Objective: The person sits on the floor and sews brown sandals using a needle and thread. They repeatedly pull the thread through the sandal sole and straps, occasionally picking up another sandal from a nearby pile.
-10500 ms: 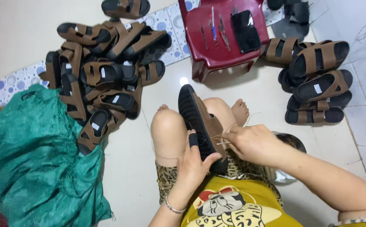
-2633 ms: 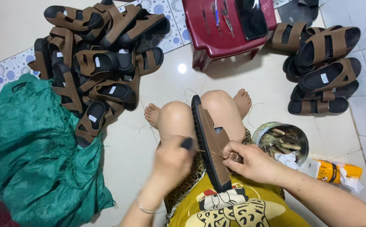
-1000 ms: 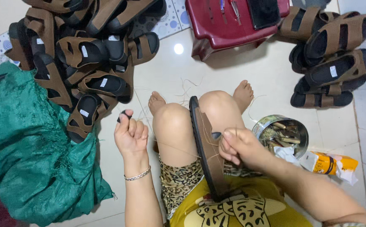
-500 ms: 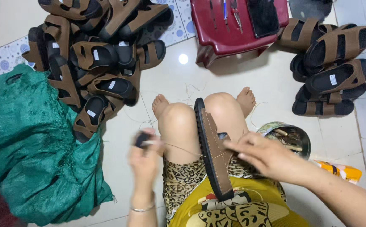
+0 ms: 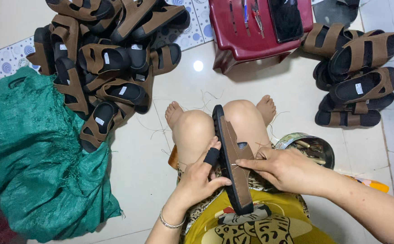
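A brown strapped sandal with a black sole point(image 5: 230, 153) stands on its edge between my knees, toe pointing away. My left hand point(image 5: 200, 177) grips its near side, thumb under the sole, with a black guard on the forefinger. My right hand point(image 5: 283, 169) presses on the brown strap from the right, fingers pinched at the stitching. Thin thread trails near my knees; I cannot make out a needle.
A heap of brown sandals point(image 5: 102, 68) lies at the upper left beside a green woven sack point(image 5: 29, 158). A dark red plastic stool point(image 5: 260, 31) with tools and a phone stands ahead. A stack of sandals point(image 5: 359, 81) is on the right, with a metal tin point(image 5: 312, 147) near my right knee.
My left hand, which was out to the left drawing the thread, has come back onto the sandal. My right hand stays on the strap. The view has shifted slightly.
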